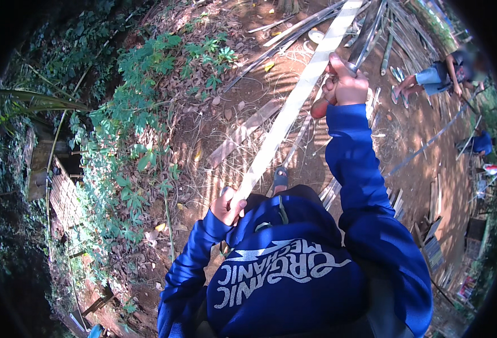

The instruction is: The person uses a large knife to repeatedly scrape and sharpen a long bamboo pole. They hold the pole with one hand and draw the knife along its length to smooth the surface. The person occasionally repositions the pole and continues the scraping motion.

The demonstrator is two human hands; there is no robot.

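A long, pale, flat slat (296, 98), of bamboo or wood, runs slantwise from my waist to the top edge of the view. My left hand (227, 207) is closed round its near end, by my left hip. Farther up and to the right, my right hand (347, 85) grips a machete (367, 34). Its brown handle end sticks out below my fist, and its dark blade points up and away from me, to the right of the slat. The right fingers are close beside the slat; whether they touch it I cannot tell.
A weathered board (243, 135) lies on the dirt among thin shavings. Poles and split strips (403, 34) are piled at the far right. One person (429, 79) is near them, another (476, 143) farther right. Green plants (147, 73) cover the left slope. My sandalled foot (280, 177) shows below.
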